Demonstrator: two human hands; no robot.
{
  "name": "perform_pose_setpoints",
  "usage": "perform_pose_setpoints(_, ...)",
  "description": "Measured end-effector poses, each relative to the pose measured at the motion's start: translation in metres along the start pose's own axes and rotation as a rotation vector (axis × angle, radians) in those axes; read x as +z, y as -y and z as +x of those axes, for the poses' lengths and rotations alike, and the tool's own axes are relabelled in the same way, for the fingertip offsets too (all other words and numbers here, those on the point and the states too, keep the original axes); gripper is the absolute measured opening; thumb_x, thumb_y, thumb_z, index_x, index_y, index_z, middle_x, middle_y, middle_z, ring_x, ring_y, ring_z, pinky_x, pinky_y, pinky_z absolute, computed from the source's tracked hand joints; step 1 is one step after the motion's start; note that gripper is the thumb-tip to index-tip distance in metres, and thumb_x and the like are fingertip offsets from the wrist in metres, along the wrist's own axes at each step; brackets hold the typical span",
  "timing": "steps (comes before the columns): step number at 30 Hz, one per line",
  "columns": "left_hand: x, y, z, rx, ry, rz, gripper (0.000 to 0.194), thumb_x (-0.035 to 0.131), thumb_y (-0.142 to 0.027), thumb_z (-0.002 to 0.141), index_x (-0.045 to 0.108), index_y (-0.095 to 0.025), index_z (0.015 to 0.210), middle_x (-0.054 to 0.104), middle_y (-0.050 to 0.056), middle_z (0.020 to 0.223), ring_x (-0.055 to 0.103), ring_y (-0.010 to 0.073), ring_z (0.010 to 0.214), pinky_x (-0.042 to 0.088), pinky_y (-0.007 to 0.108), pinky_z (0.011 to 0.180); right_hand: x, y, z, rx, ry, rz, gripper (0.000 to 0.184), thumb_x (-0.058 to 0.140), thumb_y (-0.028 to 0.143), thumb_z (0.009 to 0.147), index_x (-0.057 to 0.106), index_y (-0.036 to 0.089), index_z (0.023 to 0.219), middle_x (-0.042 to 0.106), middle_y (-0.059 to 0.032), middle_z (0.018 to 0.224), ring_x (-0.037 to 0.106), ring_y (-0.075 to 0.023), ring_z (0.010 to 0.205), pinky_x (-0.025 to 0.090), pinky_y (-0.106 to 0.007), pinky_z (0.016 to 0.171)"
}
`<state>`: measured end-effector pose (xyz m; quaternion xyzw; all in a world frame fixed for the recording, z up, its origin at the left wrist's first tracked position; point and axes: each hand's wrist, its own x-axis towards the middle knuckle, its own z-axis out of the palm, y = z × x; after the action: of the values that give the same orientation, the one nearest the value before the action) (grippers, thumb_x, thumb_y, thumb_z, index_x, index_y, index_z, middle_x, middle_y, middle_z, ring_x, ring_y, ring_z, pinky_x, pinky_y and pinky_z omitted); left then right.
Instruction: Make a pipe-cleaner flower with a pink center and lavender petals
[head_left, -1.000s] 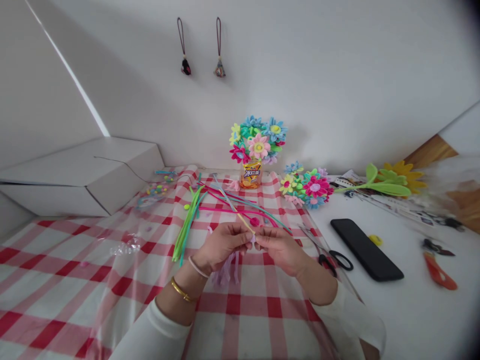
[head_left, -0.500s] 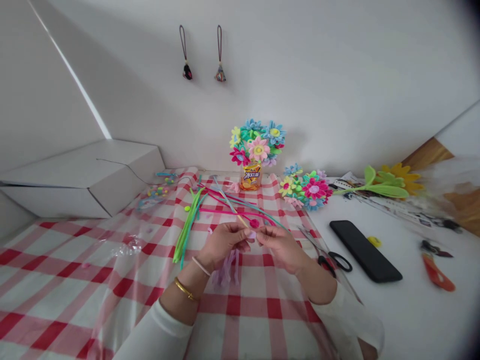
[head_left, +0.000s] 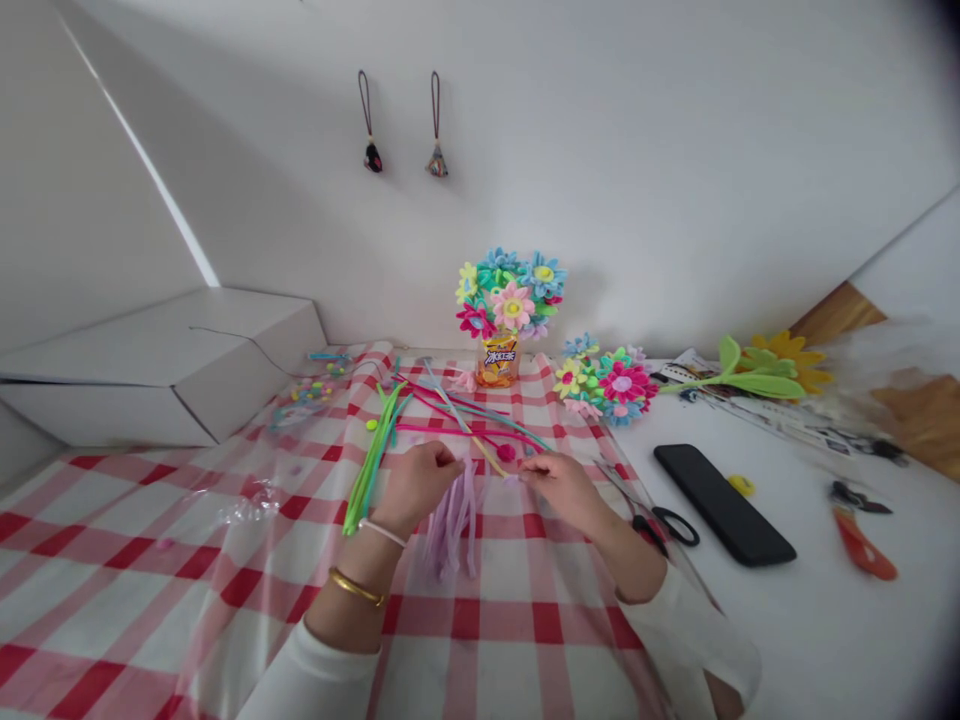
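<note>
My left hand (head_left: 421,482) is closed in a pinch at the upper end of a bunch of lilac pipe cleaners (head_left: 450,530). Whether a strand is between its fingertips is hard to see. To the right, my right hand (head_left: 562,485) pinches a small lilac piece (head_left: 512,478), partly hidden by the fingers. A thin pale stick (head_left: 480,445) slants down from the back, its near end beside that piece. Just beyond my hands lie magenta pipe cleaners (head_left: 431,429) and a round magenta pompom (head_left: 505,453). Green pipe cleaners (head_left: 367,470) lie left of my left hand.
Black-handled scissors (head_left: 675,524) and a black phone (head_left: 724,505) lie right of my right arm. Fluffy flowers (head_left: 512,305) stand in an orange-labelled container (head_left: 497,362) at the back, with another bunch (head_left: 622,383) beside it. A white box (head_left: 247,375) is at left.
My hands, together over the small lilac piece before, have parted. My left hand has moved left to the lilac bunch; my right hand keeps the piece. The view has shifted slightly.
</note>
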<state>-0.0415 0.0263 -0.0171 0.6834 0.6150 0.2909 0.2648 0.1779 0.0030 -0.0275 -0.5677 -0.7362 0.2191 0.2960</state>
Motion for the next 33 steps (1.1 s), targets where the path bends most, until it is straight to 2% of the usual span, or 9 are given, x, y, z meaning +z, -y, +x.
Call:
perform_pose_setpoints(5,0.001,-0.006,-0.004,-0.019,0.111,0.214,0.021,0.055,-0.036,0.066,0.059,-0.016,0.060,0.058,0.002,0.057,0.051,0.0138,0.055,0.029,0.024,0.050,-0.001,-0.003,0.000,0.015,0.000,-0.081,0.021,0.050,0.022,0.078,0.070,0.024,0.075,0.070,-0.0010,0.079,0.061,-0.0186,0.075,0.040,-0.026,0.065)
perform_pose_setpoints(8,0.004,-0.011,-0.008,-0.012,0.195,0.298,0.020,0.055,-0.035,0.065,0.062,-0.016,0.063,0.062,0.004,0.062,0.054,0.0158,0.058,0.031,0.024,0.050,-0.002,-0.002,0.000,0.046,-0.050,-0.117,0.022,0.049,0.020,0.077,0.070,0.024,0.079,0.071,-0.0035,0.086,0.061,-0.0206,0.080,0.040,-0.029,0.068)
perform_pose_setpoints(12,0.009,-0.015,-0.014,0.006,0.223,0.433,0.024,0.055,-0.036,0.064,0.066,-0.015,0.067,0.065,0.010,0.069,0.059,0.0202,0.065,0.035,0.026,0.055,-0.005,0.005,0.000,0.068,-0.127,-0.151,0.023,0.047,0.021,0.079,0.070,0.021,0.085,0.070,-0.0069,0.086,0.061,-0.0212,0.081,0.041,-0.030,0.070)
perform_pose_setpoints(18,0.011,-0.015,-0.014,-0.009,0.234,0.388,0.015,0.051,-0.021,0.061,0.064,-0.014,0.060,0.062,0.008,0.061,0.055,0.0173,0.059,0.031,0.025,0.053,-0.005,0.009,-0.001,0.009,-0.198,-0.131,0.021,0.049,0.024,0.079,0.069,0.021,0.080,0.069,-0.0047,0.079,0.061,-0.0194,0.076,0.042,-0.028,0.067)
perform_pose_setpoints(22,0.005,-0.012,-0.008,-0.049,0.178,0.310,0.018,0.046,-0.022,0.067,0.060,-0.014,0.059,0.055,0.003,0.055,0.049,0.0137,0.054,0.028,0.024,0.049,-0.003,0.007,0.000,-0.019,-0.251,-0.071,0.018,0.051,0.024,0.079,0.069,0.021,0.079,0.068,-0.0042,0.077,0.061,-0.0188,0.075,0.043,-0.028,0.069)
perform_pose_setpoints(24,0.001,-0.012,-0.007,-0.064,0.150,0.213,0.022,0.046,-0.028,0.071,0.058,-0.014,0.060,0.050,0.000,0.053,0.045,0.0116,0.052,0.026,0.023,0.048,-0.003,0.007,0.000,-0.048,-0.268,-0.037,0.017,0.052,0.023,0.079,0.069,0.020,0.080,0.068,-0.0044,0.076,0.060,-0.0186,0.075,0.044,-0.029,0.070)
perform_pose_setpoints(27,-0.001,-0.016,-0.009,-0.093,0.172,-0.184,0.029,0.053,-0.041,0.070,0.054,-0.015,0.057,0.041,-0.004,0.050,0.035,0.0085,0.048,0.024,0.022,0.047,-0.004,0.013,-0.002,-0.133,-0.281,0.005,0.017,0.052,0.022,0.080,0.069,0.020,0.083,0.067,-0.0050,0.077,0.059,-0.0188,0.077,0.044,-0.030,0.071)
perform_pose_setpoints(30,0.002,-0.021,-0.015,-0.104,0.322,-0.560,0.032,0.064,-0.043,0.062,0.054,-0.014,0.055,0.038,-0.006,0.048,0.030,0.0072,0.048,0.023,0.022,0.048,-0.005,0.020,-0.007,-0.277,-0.304,0.025,0.020,0.050,0.023,0.083,0.067,0.023,0.093,0.067,-0.0046,0.082,0.057,-0.0189,0.081,0.044,-0.033,0.075)
perform_pose_setpoints(33,0.008,-0.023,-0.020,-0.079,0.488,-0.699,0.028,0.069,-0.038,0.059,0.058,-0.012,0.056,0.041,-0.006,0.049,0.030,0.0068,0.049,0.024,0.023,0.050,-0.003,0.026,-0.011,-0.476,-0.288,-0.070,0.024,0.050,0.019,0.084,0.065,0.026,0.101,0.065,-0.0043,0.084,0.055,-0.0180,0.083,0.042,-0.034,0.078)
